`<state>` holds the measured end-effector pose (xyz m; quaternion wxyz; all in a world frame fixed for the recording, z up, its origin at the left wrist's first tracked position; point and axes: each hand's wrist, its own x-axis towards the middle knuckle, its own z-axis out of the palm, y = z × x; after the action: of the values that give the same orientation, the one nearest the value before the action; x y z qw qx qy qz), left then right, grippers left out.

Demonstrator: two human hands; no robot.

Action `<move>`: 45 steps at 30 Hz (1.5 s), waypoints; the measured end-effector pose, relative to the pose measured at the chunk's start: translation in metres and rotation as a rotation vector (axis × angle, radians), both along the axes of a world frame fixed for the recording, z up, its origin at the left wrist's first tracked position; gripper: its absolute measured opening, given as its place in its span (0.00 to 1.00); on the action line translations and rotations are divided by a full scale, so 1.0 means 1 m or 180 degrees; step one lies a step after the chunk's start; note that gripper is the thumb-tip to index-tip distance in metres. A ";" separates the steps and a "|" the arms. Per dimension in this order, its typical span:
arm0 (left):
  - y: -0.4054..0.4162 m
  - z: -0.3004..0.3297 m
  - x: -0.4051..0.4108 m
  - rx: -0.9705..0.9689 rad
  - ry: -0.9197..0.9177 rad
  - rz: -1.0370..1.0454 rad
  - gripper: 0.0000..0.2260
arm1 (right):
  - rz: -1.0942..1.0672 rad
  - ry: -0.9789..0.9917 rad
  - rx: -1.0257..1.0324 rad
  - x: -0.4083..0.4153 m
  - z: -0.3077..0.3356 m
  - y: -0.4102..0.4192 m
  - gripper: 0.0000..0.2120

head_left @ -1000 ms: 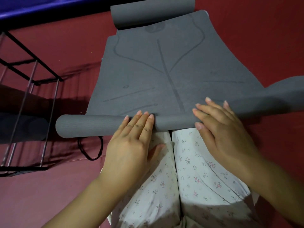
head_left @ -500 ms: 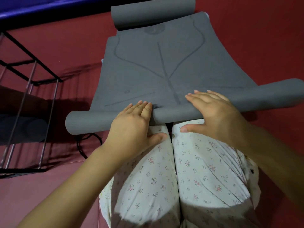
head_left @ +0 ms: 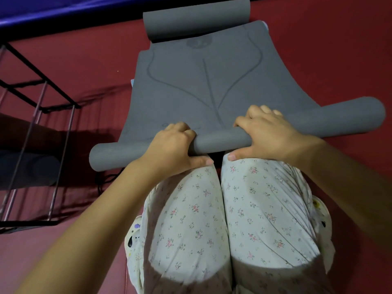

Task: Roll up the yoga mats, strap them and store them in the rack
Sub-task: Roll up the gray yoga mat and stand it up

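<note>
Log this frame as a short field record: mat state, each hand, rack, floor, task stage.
mat: grey yoga mat on the floor, near end rolled into a tube, far end curled up
left hand: left hand curled over the roll, grip closed
right hand: right hand curled over the roll, grip closed
rack: black metal rack at left, a dark rolled mat inside
floor: red floor
stage: rolling, not yet strapped

Your forearms are bare, with no sleeves reaching your left hand (head_left: pixel 169 151) or right hand (head_left: pixel 269 134). You wear loose white trousers (head_left: pixel 250 209) printed with small pink flowers.
</note>
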<state>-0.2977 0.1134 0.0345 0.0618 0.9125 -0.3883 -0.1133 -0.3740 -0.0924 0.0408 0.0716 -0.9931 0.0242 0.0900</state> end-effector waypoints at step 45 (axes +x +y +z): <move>0.055 0.030 -0.056 -0.0745 0.0339 -0.1176 0.22 | 0.0591 -0.1770 0.0700 -0.150 -0.010 0.050 0.21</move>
<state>-0.3536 0.1681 0.0642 0.1659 0.8052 -0.5555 -0.1249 -0.5240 -0.0419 0.0304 0.1740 -0.9639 -0.0969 -0.1768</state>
